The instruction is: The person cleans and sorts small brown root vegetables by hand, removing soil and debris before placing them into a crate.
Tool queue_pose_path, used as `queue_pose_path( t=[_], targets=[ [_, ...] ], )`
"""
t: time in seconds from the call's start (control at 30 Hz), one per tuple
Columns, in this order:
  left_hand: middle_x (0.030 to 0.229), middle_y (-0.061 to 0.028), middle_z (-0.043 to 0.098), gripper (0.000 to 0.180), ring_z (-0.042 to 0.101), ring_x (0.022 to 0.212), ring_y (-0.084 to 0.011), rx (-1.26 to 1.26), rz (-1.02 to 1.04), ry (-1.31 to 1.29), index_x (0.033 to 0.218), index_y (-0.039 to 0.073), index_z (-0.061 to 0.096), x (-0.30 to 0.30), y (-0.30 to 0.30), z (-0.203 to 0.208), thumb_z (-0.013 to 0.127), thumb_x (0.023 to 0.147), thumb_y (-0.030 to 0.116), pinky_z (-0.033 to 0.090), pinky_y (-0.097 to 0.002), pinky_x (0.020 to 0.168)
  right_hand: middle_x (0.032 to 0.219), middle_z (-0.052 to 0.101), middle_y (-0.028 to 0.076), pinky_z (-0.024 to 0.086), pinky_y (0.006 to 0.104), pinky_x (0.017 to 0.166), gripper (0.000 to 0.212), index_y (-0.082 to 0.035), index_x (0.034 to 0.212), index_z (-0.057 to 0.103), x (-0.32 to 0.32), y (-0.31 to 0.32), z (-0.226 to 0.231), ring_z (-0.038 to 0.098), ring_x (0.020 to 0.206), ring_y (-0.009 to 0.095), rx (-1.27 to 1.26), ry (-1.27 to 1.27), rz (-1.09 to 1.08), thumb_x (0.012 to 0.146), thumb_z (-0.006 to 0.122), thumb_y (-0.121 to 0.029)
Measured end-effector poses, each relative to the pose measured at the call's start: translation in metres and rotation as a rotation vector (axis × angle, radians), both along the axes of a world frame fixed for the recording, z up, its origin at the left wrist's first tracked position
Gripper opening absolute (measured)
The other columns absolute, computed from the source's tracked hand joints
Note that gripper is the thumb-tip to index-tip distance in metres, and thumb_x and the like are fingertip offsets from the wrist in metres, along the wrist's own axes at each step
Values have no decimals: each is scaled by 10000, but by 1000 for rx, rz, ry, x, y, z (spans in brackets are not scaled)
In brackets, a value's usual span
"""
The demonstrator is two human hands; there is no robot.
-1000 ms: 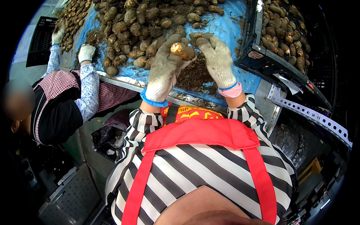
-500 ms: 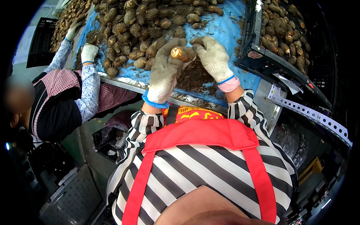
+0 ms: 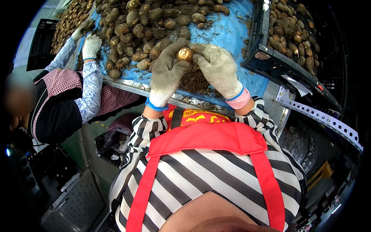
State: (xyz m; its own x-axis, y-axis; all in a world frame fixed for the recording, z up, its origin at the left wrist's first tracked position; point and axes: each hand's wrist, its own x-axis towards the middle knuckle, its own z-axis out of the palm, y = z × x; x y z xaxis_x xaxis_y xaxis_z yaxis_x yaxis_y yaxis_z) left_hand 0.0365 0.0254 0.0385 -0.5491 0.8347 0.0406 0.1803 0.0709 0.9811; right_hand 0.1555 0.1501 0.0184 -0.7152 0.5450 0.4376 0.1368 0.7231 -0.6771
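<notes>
1. The left hand (image 3: 167, 73), gloved in soiled white knit, is pinching a brown tuber (image 3: 184, 54) between thumb and fingers.
2. The tuber is pointing its pale, round end up toward the viewer, sitting between the two hands above the tabletop (image 3: 131, 86).
3. The right hand (image 3: 219, 69), gloved alike, is bending its fingers just beside the tuber's right side; I cannot tell whether its grip is pressing on it.
4. Dark root fibres (image 3: 196, 82) are lying below the hands on a blue sheet (image 3: 253, 79).
5. A heap of hairy tubers (image 3: 131, 36) is spreading beyond the left hand.
6. A black crate (image 3: 266, 63) is holding more tubers at right.
7. A co-worker (image 3: 58, 104) is reaching toward the tabletop at left with gloved hands.
</notes>
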Motion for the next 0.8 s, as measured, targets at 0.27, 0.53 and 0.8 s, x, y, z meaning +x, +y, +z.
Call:
queue_pose_path(
  t=[0.27, 0.53, 0.8],
  targets=[
    [1378, -159, 568, 519, 580, 1214, -202, 13, -95, -107, 1434, -46, 461, -1, -7, -7, 595, 938, 29, 507, -323, 1003, 966, 721, 168, 556, 453, 787, 226, -84, 1084, 721, -9, 12, 3, 696, 905, 356, -249, -234, 7, 899, 624, -170],
    [1409, -180, 505, 678, 599, 1219, -267, 298, -77, -717, 1496, -45, 318, -7, -6, -9, 612, 904, 107, 508, -386, 1059, 1096, 710, 156, 543, 392, 865, 291, -90, 1138, 717, -5, 28, 3, 686, 1008, 322, -359, -244, 33, 944, 561, -240],
    [1365, -223, 520, 686, 603, 1211, -310, 379, -62, -845, 1515, -49, 266, -3, -3, -5, 515, 880, 24, 495, -483, 1082, 1079, 723, 117, 562, 344, 833, 253, -45, 1107, 712, 14, 23, 0, 697, 963, 311, -27, -33, 124, 906, 659, -189]
  ],
)
